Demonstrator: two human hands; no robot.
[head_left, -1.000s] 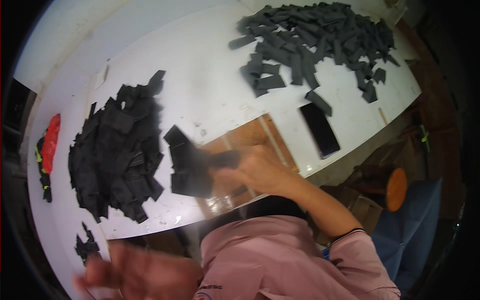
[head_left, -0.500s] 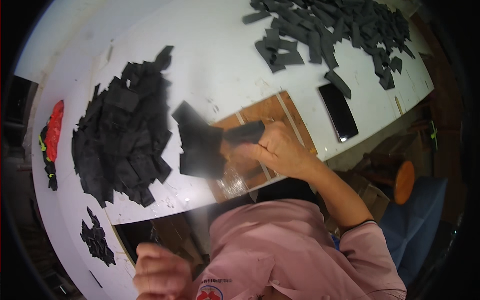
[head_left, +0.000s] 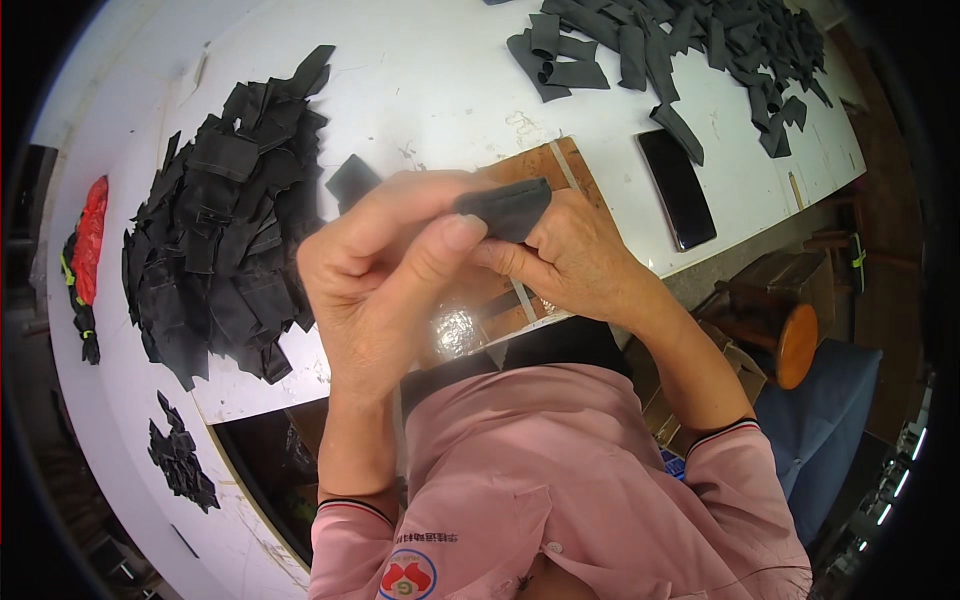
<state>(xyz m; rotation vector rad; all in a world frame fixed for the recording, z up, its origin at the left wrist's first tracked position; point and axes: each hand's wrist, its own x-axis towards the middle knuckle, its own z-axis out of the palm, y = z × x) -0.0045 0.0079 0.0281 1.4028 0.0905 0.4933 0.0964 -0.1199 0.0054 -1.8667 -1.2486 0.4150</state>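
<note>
A dark grey fabric piece (head_left: 508, 208), folded like a short tube or strip, is held up above the table between both hands. My left hand (head_left: 375, 265) pinches its left end, the thumb lying on the near side. My right hand (head_left: 585, 250) has its fingers curled round the right end. Beneath the hands lies a brown board (head_left: 540, 160) with pale strips across it and a shiny clear covering. Behind my left hand, the corner of a black fabric piece (head_left: 352, 182) shows on the table; the rest of it is hidden.
A big heap of black fabric pieces (head_left: 225, 230) covers the left side of the white table (head_left: 420, 90). Grey fabric tubes (head_left: 660, 50) are piled at the far right, near a black phone (head_left: 678, 190). Further left lie a small black pile (head_left: 182, 455) and a red bundle (head_left: 90, 240).
My left hand has come up from the lower left and taken hold of the grey fabric piece's left end. My right hand still grips the piece, now slightly higher in view.
</note>
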